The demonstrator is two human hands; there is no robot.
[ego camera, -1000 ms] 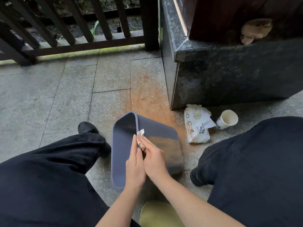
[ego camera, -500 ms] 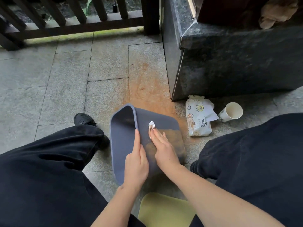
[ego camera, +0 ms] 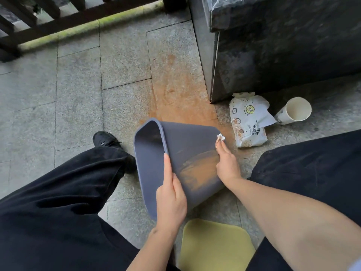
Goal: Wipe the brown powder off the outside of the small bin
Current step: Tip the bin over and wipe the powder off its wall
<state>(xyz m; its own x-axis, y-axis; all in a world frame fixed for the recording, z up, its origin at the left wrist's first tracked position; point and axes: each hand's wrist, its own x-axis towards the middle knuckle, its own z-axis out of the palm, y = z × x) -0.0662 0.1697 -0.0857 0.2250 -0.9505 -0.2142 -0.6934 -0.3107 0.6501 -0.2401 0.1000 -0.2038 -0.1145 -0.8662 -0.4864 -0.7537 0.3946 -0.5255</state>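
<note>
I see the small bin (ego camera: 187, 149) lying on its side at the centre of the frame, mouth toward the left, a brown powder smear (ego camera: 199, 171) across its upper wall. My left hand (ego camera: 172, 204) clamps the rim near the lower edge. My right hand (ego camera: 226, 163) presses a crumpled white wipe (ego camera: 221, 137) against the bin's right side; what looks like a wet-wipe pack (ego camera: 247, 122) and a paper cup (ego camera: 295, 111) lie at right.

Bare forearms, loose black trousers (ego camera: 58, 202), black shoe (ego camera: 105, 139); pale sleeve edge (ego camera: 356, 266), perhaps
</note>
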